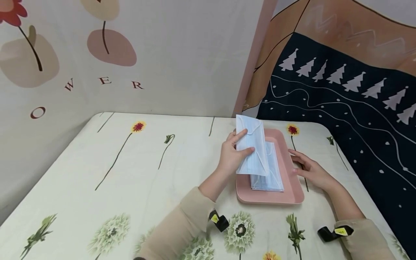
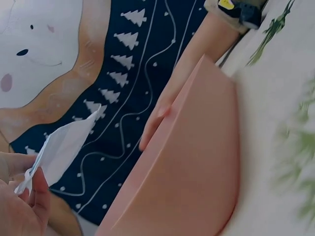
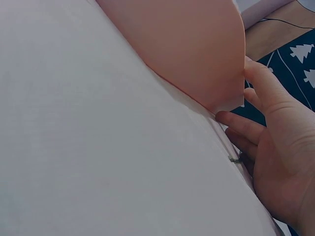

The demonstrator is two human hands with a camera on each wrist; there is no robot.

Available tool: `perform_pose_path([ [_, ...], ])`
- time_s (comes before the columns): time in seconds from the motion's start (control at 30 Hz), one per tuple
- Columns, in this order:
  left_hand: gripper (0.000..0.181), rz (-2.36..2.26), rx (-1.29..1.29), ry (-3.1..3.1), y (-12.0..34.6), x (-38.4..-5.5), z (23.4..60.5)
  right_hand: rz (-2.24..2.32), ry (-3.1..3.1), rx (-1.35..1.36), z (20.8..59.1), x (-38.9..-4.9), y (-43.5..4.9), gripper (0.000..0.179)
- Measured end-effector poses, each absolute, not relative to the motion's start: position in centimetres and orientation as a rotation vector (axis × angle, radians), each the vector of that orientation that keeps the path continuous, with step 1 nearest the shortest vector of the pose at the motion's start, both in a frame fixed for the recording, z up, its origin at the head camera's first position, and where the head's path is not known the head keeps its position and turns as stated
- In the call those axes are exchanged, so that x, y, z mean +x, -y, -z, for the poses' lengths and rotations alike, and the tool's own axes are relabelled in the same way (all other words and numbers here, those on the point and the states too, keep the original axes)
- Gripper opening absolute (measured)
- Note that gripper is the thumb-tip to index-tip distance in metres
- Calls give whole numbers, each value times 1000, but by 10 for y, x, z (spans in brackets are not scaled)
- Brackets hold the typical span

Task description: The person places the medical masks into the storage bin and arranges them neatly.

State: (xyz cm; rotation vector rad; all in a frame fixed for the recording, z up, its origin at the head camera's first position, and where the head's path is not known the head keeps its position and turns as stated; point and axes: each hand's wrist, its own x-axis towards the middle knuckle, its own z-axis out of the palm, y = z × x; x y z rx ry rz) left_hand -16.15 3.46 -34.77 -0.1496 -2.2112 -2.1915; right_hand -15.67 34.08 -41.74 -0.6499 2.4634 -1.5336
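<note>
My left hand (image 1: 230, 155) pinches a light blue disposable face mask (image 1: 256, 160) between thumb and fingers, raised above the left part of a pink tray (image 1: 291, 186). Beneath it, more blue face masks (image 1: 267, 184) lie stacked in the tray, partly covered from sight. In the left wrist view the held mask (image 2: 66, 147) appears nearly edge-on at the fingertips. My right hand (image 1: 312, 172) is at the tray's right side, fingers loosely bent, fingertips at the outer wall. The right wrist view shows this hand (image 3: 283, 152) beside the tray wall (image 3: 192, 44), not wrapped around it.
The tray stands on a white tablecloth (image 1: 182, 151) printed with flowers. Behind the table hangs a pale curtain with letters (image 1: 182, 72), and to the right a dark blue cloth with white trees (image 1: 341, 104). Small black devices (image 1: 221, 221) are strapped at both wrists.
</note>
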Motion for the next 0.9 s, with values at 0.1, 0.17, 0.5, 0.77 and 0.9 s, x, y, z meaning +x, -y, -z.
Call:
perform_pose_path([
  [0.1,61,2190,-162,2203,-45,-159,350,1536,-2461,-670,418,-157,-341,64],
  [0.17,61,2185,-146,2215,-52,-156,352,1538,-2458,-679,418,-157,-341,64],
  [0.5,61,2178,-79,2238,-78,-151,361,1525,-2465,-671,418,-156,-341,64],
  [0.77,58,2103,33,2360,-90,-151,364,1533,-2455,-673,417,-155,-340,64],
  [0.9,58,2075,60,2398,-94,-152,365,1527,-2462,-665,416,-155,-340,64],
])
